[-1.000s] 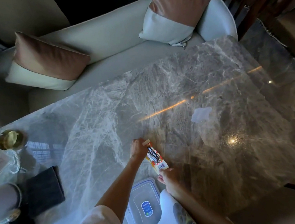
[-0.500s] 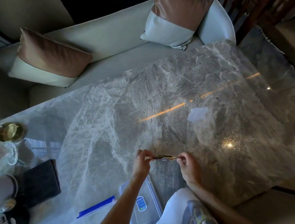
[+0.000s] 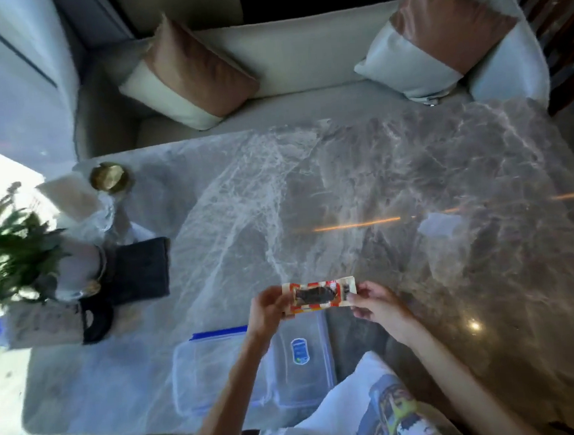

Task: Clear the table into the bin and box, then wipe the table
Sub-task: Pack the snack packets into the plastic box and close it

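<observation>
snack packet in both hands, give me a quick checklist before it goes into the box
1. Packet held securely: ok. The left hand pinches one end and the right hand the other end of the snack packet, each grip shut on it.
2. Packet off the marble table: ok, it is held above the surface.
3. Clear plastic box within reach: ok, it sits just below the left forearm.
4. Box open: cannot tell. The lid with the blue label seems to lie beside it, but blur hides the rim.
5. Packet empty or full: cannot tell.
6. Wiping cloth ready: ok, a dark folded cloth lies on the left.
</observation>
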The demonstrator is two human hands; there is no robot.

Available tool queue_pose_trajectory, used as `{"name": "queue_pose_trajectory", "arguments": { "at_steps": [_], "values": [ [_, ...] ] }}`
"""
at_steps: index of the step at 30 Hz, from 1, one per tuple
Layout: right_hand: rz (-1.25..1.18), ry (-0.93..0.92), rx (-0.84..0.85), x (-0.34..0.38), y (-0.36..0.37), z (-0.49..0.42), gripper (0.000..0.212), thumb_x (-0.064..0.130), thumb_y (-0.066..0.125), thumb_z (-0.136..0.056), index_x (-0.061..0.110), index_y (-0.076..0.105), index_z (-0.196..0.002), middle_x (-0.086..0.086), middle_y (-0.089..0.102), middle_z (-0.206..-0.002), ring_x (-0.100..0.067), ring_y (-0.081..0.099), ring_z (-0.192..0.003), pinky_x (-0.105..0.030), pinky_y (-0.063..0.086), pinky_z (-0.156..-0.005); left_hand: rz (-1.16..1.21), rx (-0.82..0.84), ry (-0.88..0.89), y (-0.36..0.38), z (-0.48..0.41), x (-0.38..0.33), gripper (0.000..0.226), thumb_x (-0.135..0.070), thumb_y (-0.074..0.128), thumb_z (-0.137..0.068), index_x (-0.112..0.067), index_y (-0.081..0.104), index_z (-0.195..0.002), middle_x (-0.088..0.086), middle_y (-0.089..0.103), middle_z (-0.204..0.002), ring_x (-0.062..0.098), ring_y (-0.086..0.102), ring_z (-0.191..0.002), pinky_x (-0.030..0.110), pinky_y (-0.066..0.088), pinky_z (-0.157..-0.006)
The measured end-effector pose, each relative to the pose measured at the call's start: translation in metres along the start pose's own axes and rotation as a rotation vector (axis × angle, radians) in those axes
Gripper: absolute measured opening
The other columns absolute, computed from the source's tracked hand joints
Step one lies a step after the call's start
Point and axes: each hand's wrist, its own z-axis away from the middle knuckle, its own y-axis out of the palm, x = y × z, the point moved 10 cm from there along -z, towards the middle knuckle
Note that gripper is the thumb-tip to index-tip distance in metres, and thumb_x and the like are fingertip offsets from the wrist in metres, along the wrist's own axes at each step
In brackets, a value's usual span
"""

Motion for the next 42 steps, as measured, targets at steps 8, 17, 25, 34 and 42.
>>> {"name": "queue_pose_trajectory", "arguments": {
  "at_steps": [8, 17, 25, 34, 42],
  "values": [
    [0.25, -0.036, 0.186, -0.016, 0.156, 0.036, 0.014, 0.006, 0.059, -0.093, 0.012, 0.063, -0.105, -0.005, 0.063, -0.081, -0.004, 0.058, -0.055, -0.016, 0.054, -0.057, -0.071, -0.242, 0.087, -0.162, 0.069, 0.028, 0.022, -0.011, 0.065, -0.089, -0.023, 0.076, -0.075, -0.002, 0.072, -0.065, 0.012, 0.066, -0.059, 0.032, 0.057, -0.057],
    [0.494, 0.037, -0.038, -0.098, 0.23, 0.047, 0.022, 0.004, 0.052, -0.093, 0.001, 0.065, -0.111, -0.019, 0.068, -0.105, -0.023, 0.061, -0.089, -0.036, 0.054, -0.079, -0.41, -0.239, 0.0, -0.224, 0.087, 0.086, 0.027, -0.011, 0.053, -0.092, -0.009, 0.069, -0.071, 0.009, 0.063, -0.062, 0.022, 0.06, -0.058, 0.033, 0.047, -0.053],
    [0.48, 0.129, -0.215, -0.123, 0.237, 0.044, 0.013, 0.011, 0.052, -0.092, 0.015, 0.064, -0.089, -0.004, 0.062, -0.084, -0.016, 0.057, -0.077, -0.025, 0.043, -0.067, -0.505, -0.115, -0.075, -0.206, 0.07, 0.1, 0.028, -0.006, 0.044, -0.089, -0.01, 0.049, -0.062, 0.011, 0.058, -0.065, 0.021, 0.048, -0.059, 0.027, 0.03, -0.045],
    [0.7, 0.196, -0.281, -0.129, 0.249, 0.041, 0.044, 0.011, 0.047, -0.092, 0.001, 0.045, -0.135, -0.021, 0.051, -0.139, -0.034, 0.05, -0.128, -0.036, 0.042, -0.107, -0.423, -0.029, -0.241, -0.195, 0.059, 0.12, 0.02, -0.001, 0.046, -0.086, 0.002, 0.063, -0.096, 0.013, 0.056, -0.083, 0.022, 0.052, -0.076, 0.027, 0.04, -0.058],
    [0.678, 0.147, -0.258, -0.128, 0.243, 0.036, 0.033, 0.011, 0.048, -0.093, 0.001, 0.055, -0.123, -0.021, 0.061, -0.125, -0.033, 0.058, -0.114, -0.037, 0.049, -0.098, -0.415, -0.045, -0.28, -0.197, 0.056, 0.127, 0.025, -0.008, 0.045, -0.09, 0.005, 0.06, -0.105, 0.012, 0.056, -0.089, 0.022, 0.052, -0.081, 0.028, 0.041, -0.067]
  ]
}}
